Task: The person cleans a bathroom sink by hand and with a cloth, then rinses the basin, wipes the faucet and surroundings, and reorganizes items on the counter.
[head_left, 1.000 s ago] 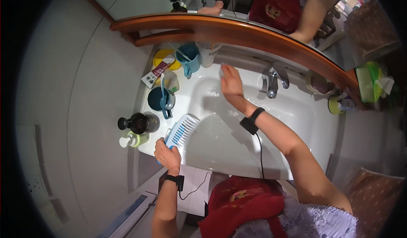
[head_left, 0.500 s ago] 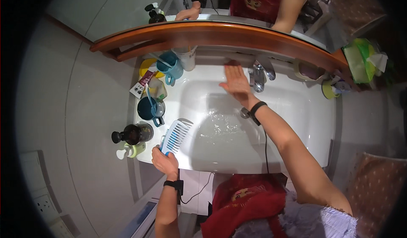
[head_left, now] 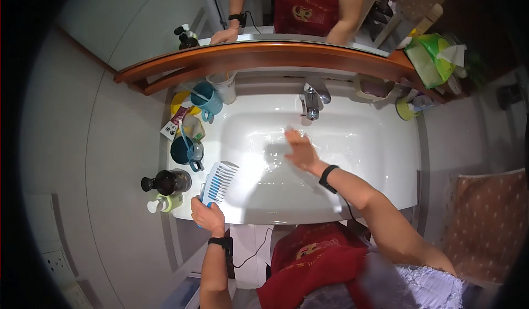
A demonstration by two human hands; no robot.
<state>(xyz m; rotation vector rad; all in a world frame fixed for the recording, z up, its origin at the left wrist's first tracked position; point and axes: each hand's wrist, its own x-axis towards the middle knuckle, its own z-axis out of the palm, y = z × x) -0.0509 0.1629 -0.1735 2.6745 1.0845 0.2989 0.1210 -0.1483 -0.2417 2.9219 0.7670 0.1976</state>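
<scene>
My left hand is closed around the blue handle of a white-and-blue comb, holding it over the sink's front left edge with its long teeth pointing right. Above the basin of the white sink, my right hand is open, its outstretched fingers slightly blurred and nothing in them. Beyond that hand stands the chrome faucet. Wet ripples and drops show on the basin floor. Both wrists wear black bands with cables.
Along the sink's left rim stand a teal mug, a dark teal cup, a white cup and a dark pump bottle. A wooden ledge runs under the mirror. A green tissue pack sits at the right.
My right hand has drawn back from beside the faucet toward the middle of the basin. The left hand keeps its hold on the comb. The whole view has shifted a little.
</scene>
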